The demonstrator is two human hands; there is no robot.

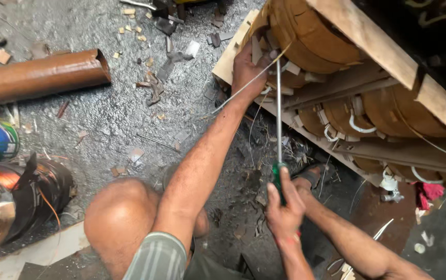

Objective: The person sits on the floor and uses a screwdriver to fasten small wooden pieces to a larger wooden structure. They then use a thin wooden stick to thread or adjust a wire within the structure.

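Item: long screwdriver (279, 114), green handle, steel shaft; tip set among pale spacer blocks (291, 68) at the upper brown coil (306, 36) of a winding assembly in a wooden frame (389, 57). Right hand (284, 207): fingers wrapped tight round the handle. Left hand (248, 70): fingers pressed against the coil edge, a white cord (243, 91) running beside it. Progress, as judged: spacers remain seated on the lower coils; work unfinished. Surroundings: rusty pipe (39, 77), wood chips on the grey floor (114, 114).
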